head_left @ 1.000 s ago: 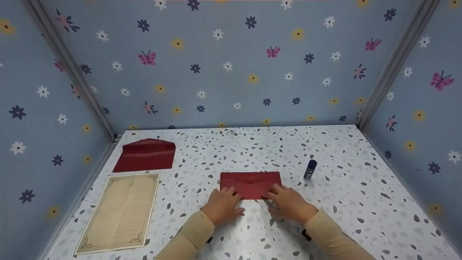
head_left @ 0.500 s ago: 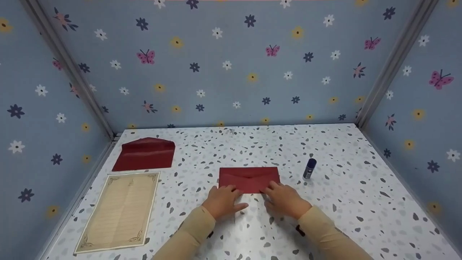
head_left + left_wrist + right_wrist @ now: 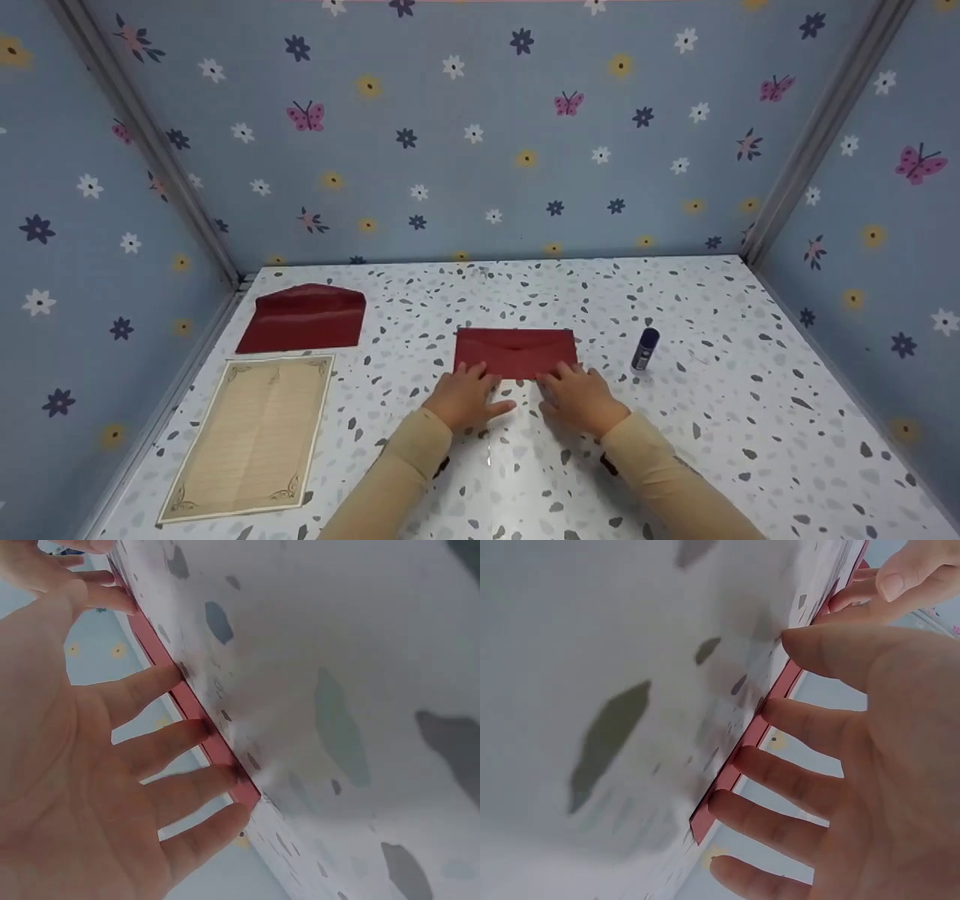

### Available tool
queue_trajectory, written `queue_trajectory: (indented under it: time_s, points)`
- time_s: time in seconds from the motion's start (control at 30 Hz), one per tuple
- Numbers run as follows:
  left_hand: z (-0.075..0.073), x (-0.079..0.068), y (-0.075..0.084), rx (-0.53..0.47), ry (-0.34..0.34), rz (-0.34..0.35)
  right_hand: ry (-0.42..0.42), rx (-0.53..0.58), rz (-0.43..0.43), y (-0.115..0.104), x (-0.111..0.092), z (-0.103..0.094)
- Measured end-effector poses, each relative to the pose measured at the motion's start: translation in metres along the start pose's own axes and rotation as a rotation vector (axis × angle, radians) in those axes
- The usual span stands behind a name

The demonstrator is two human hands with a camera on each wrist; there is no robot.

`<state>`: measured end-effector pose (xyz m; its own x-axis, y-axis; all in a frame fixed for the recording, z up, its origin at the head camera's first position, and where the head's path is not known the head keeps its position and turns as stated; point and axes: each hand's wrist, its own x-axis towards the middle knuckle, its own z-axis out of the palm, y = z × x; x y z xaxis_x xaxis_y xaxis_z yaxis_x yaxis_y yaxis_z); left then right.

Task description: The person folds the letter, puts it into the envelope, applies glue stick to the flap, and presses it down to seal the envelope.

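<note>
A red envelope (image 3: 515,351) lies flat on the speckled table with its flap folded down. At its near left corner my left hand (image 3: 460,399) rests its fingertips, thumb spread out to the side. My right hand (image 3: 579,397) touches the near right edge the same way. In the left wrist view, the nearly straight fingers (image 3: 169,746) meet the envelope's edge (image 3: 161,652) from above. The right wrist view has the other hand's fingers (image 3: 791,776) along the red edge (image 3: 754,735), the little finger just off its end. Neither hand grips anything.
To the right stands a small glue stick (image 3: 645,349) with a dark blue cap. A second red envelope (image 3: 304,328), flap raised, lies at the back left. Nearer, a beige bordered letter sheet (image 3: 251,439) lies flat. Flowered panels (image 3: 480,135) wall the table's back and sides.
Both hands have slid forward, away from the body, and the red envelope has moved with them toward the back of the table. The glue stick, letter sheet and other envelope stay put.
</note>
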<state>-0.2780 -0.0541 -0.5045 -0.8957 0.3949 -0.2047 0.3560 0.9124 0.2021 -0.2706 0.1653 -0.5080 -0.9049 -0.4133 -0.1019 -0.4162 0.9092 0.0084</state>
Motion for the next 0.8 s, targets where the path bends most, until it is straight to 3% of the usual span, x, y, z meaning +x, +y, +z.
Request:
queue_trajectory:
  time_s: [0.23,0.47,0.8]
  points:
    - [-0.007,0.018,-0.009,0.011,0.055,-0.015,-0.036,0.057,0.013,0.0,0.02,-0.007]
    - [-0.012,0.032,-0.013,-0.05,0.071,-0.065,-0.048,0.102,0.031,0.003,0.037,-0.009]
    - [-0.013,0.048,-0.015,0.021,0.075,-0.11,-0.008,0.095,0.066,0.009,0.064,-0.01]
